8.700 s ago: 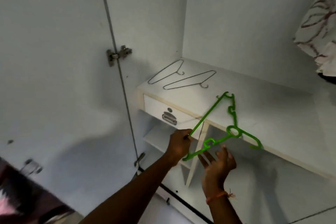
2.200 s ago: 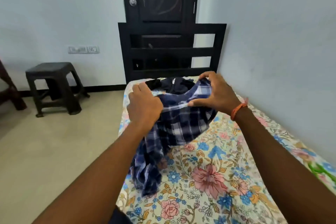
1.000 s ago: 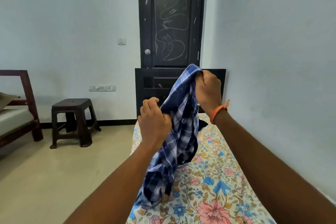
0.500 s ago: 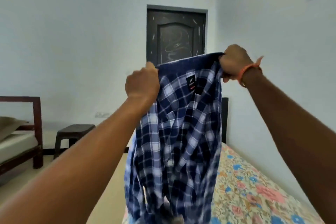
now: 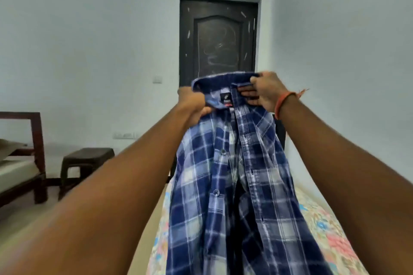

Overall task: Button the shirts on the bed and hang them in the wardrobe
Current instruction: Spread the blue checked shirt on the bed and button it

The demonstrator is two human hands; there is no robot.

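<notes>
blue and white checked shirt (image 5: 234, 185) held up by the collar in front of the camera, front unbuttoned and hanging open, a dark label showing inside the neck. left hand (image 5: 193, 105) clenched round the left side of the collar, fabric bunched in the fist. right hand (image 5: 264, 92) gripping the right side of the collar, thumb on top and fingers (image 5: 247, 91) curled beneath the edge, with an orange band (image 5: 282, 102) round the wrist. both arms stretched out forward. round buttons visible down one placket, buttonholes on the other. lower part of the shirt draped down over the bed (image 5: 330, 230), covered with a floral sheet, along the right-hand wall. beyond, a dark door (image 5: 219, 35) in a pale wall, marked with light scribbles. to the left, a dark stool (image 5: 87, 161) on the floor and the wooden end of a second bed (image 5: 24, 163) at the frame edge. a light switch (image 5: 158, 79) beside the door.
</notes>
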